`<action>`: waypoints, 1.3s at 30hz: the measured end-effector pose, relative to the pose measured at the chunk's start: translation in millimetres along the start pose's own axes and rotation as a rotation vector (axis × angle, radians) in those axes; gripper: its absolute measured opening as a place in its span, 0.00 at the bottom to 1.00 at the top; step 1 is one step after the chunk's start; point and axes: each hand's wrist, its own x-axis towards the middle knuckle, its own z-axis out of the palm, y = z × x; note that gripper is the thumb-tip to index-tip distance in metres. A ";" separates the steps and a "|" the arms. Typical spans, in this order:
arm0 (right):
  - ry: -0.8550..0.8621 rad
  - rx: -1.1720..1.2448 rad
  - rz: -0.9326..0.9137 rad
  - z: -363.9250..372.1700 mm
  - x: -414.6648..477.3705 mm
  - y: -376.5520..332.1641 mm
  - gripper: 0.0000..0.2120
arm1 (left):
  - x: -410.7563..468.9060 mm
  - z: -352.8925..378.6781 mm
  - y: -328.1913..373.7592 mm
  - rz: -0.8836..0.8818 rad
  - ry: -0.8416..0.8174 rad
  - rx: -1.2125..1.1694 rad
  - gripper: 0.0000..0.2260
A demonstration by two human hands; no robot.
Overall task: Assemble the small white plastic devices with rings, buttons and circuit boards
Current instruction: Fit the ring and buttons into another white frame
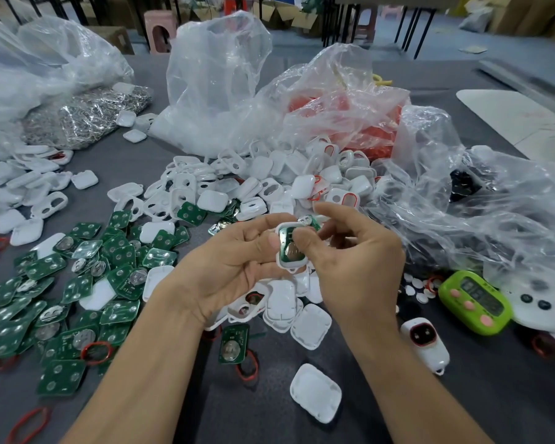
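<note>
My left hand (228, 261) holds a white plastic shell (289, 266) upright above the table's middle. A green circuit board (289, 248) with a round metal cell lies inside the shell. My right hand (350, 261) presses its thumb on the board's top; a second green board (311, 222) shows between its fingers. Loose green boards (77, 293) cover the table at the left. White shells (257, 184) are heaped behind my hands. Red rings (96, 352) lie scattered near the front.
Clear plastic bags (218, 75) stand at the back, one holding red parts (366, 123), one holding shiny metal pieces (87, 116). A green timer (474, 301) and a finished white device (425, 344) lie at the right. Shell backs (314, 392) rest near the front.
</note>
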 end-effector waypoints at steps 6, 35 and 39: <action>-0.263 0.196 0.222 -2.2 5.2 -0.5 0.05 | 1.8 10.9 -4.6 0.047 0.026 -0.036 0.15; -0.251 0.289 0.390 -7.7 15.1 9.9 0.05 | 7.6 35.7 -20.4 0.359 0.632 0.732 0.10; -0.222 0.132 0.277 -10.2 15.0 10.1 0.05 | 6.0 38.0 -20.0 0.376 0.612 0.739 0.10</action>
